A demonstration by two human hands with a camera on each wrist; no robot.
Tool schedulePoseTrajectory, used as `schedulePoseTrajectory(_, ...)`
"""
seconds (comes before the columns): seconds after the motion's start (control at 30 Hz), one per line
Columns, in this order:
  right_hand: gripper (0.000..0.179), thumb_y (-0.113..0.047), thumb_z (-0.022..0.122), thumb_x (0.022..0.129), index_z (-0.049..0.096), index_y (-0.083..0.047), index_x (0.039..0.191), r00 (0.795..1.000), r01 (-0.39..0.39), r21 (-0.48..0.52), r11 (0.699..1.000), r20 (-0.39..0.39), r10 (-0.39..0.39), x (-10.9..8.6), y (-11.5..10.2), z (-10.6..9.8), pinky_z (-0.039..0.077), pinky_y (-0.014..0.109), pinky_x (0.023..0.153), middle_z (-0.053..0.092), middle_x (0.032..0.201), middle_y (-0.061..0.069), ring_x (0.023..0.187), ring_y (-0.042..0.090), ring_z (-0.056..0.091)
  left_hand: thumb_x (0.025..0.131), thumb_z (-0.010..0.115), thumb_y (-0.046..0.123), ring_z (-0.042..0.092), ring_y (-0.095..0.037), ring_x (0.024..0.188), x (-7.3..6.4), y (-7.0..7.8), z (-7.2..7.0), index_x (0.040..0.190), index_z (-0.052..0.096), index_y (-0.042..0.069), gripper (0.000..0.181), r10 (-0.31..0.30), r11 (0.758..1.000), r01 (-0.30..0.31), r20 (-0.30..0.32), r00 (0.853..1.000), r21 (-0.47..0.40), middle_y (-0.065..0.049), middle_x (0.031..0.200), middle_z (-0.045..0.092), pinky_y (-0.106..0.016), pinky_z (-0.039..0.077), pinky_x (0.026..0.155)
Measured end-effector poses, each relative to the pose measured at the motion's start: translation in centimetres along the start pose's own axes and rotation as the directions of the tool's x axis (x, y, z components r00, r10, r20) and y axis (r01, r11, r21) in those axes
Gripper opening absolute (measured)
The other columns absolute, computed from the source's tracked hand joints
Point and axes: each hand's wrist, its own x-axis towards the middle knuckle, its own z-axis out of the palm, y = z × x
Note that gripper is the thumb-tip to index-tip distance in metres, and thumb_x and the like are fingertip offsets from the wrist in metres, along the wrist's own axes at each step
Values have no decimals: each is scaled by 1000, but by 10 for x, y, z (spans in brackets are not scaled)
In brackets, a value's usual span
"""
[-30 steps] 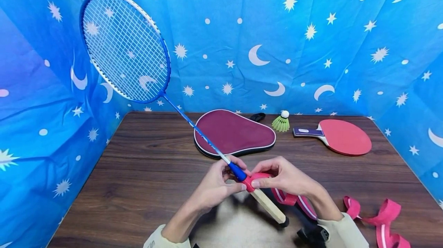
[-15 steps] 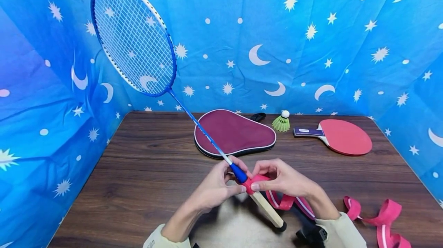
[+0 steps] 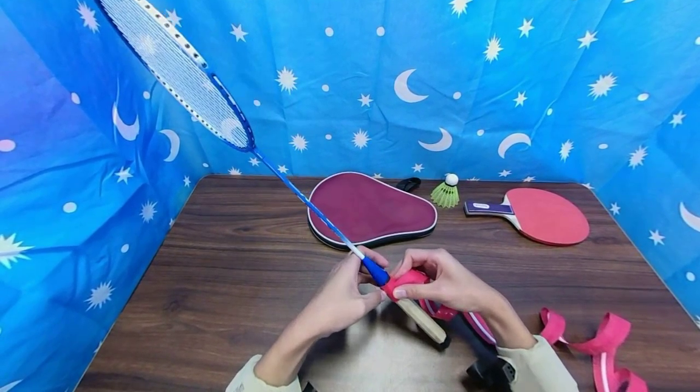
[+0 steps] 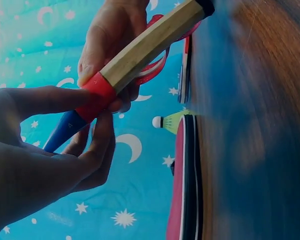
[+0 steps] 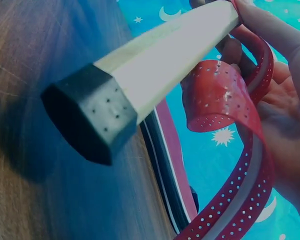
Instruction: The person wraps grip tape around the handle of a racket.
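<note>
A blue and white badminton racket [image 3: 295, 191] tilts up to the left, its strung head seen nearly edge-on. My left hand [image 3: 339, 301] holds it at the blue cone [image 3: 374, 270], thumb and fingers around the top of the grip. Red perforated grip tape [image 4: 97, 95] wraps the handle just below that cone. My right hand [image 3: 456, 282] pinches the tape against the handle, and its loose length curls down under the palm. Below the wrap, the wooden handle [image 4: 150, 45] is bare down to its black end cap [image 5: 102, 110].
Behind the hands lie a maroon paddle case [image 3: 372, 209], a yellow-green shuttlecock [image 3: 445, 193] and a red table tennis paddle [image 3: 551, 216]. More curled red tape [image 3: 609, 334] lies at the right front of the wooden table [image 3: 219, 295]. A blue star-patterned cloth [image 3: 339, 76] encloses the back and sides.
The racket has turned about its shaft, so its head shows narrower and has swung left. The loose tape near the right palm has shifted slightly. Both hands keep their holds.
</note>
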Motion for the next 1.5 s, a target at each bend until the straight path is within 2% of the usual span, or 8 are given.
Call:
schedulePoseTrajectory(0.13,15,2,71,87,66,-8,98,999,20,-16,1000,-27,-21,1,1,1,56,30,66,69,101,11,82,23,66,81,68,-5,65,-11,88,-1,1,-1,116,54,1,38,-3,991,4,-9,1000,137,-4,102,62,-26,54,79)
schedulePoseTrajectory(0.23,15,1,72,87,67,-8,98,999,18,-31,999,-51,-19,1,1,2,57,31,66,69,102,11,83,24,66,83,67,-3,64,-8,81,-1,2,0,115,54,0,35,-32,987,33,-4,999,157,-1,97,62,-25,55,72)
schedulePoseTrajectory(0.5,14,2,72,86,66,-8,95,996,21,-43,999,-88,-25,0,1,0,58,32,66,70,101,10,83,28,67,89,57,-13,68,-22,78,-2,3,3,118,46,-5,33,-56,996,59,38,998,-74,-10,101,59,-31,58,69)
schedulePoseTrajectory(0.67,16,4,72,86,67,-8,96,993,53,-34,998,-100,-56,-1,-1,-2,57,31,65,70,101,12,83,27,67,90,59,-10,68,-24,83,-1,5,5,120,48,-6,33,-55,987,58,20,998,-152,-11,104,61,-27,57,73)
schedulePoseTrajectory(0.87,20,4,73,85,68,-8,101,986,119,-73,990,-111,-126,0,-1,-3,45,27,50,69,98,11,72,17,59,93,65,0,69,-27,84,1,5,11,119,53,-5,29,-50,957,34,-49,998,-290,-17,101,65,-35,58,77)
schedulePoseTrajectory(1.2,19,-2,77,84,67,-11,98,979,97,-121,988,-169,-117,3,-3,3,41,30,47,66,90,7,65,16,53,91,66,-4,68,-25,82,2,3,17,126,43,-2,42,-68,948,-2,-209,975,-320,-20,103,66,-33,58,73)
schedulePoseTrajectory(1.33,19,-1,77,83,67,-11,97,974,79,-121,990,-203,-102,4,-5,5,46,28,54,68,92,7,72,19,58,88,71,0,68,-25,83,4,0,19,117,48,-2,37,-39,957,-47,-288,957,-286,-17,102,68,-34,59,71)
schedulePoseTrajectory(1.5,17,-1,77,83,66,-10,94,971,50,-106,993,-227,-73,4,-6,6,50,27,58,68,91,8,74,20,60,90,70,8,68,-22,74,5,-3,24,118,52,6,32,73,982,-127,-336,939,-143,-8,101,71,-32,58,66)
